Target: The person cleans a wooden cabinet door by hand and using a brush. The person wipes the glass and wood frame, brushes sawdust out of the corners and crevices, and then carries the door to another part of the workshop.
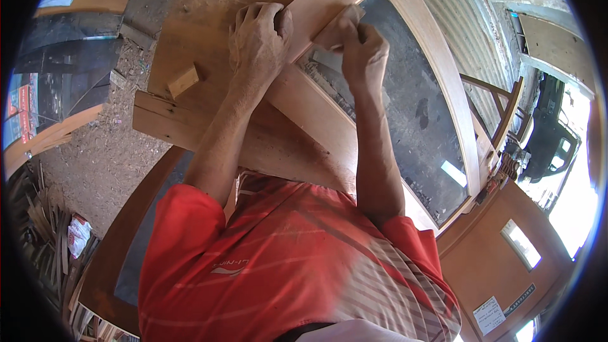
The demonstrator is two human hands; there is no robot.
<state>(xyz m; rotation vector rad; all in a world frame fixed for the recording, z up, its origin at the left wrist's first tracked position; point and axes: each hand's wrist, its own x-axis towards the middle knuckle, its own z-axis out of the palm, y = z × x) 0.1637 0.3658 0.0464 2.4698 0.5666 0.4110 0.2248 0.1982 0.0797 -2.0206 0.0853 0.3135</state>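
My left hand [258, 43] lies fingers-down on a light wooden frame [329, 0], pressing on its rail. My right hand [362, 54] is closed on a brownish piece of sandpaper [335, 25], held against the inner edge of the same rail, beside the frame's dark opening [405, 101]. The frame rests on a wooden workbench [190, 31]. Both forearms come up from my red striped shirt at the bottom.
A small wooden block [183, 81] sits on the bench left of my left hand. Sawdust-covered ground [95, 152] lies to the left, with stacked wood strips [44, 228] at lower left. Wooden chair parts [500, 114] and a brown door [506, 240] stand at right.
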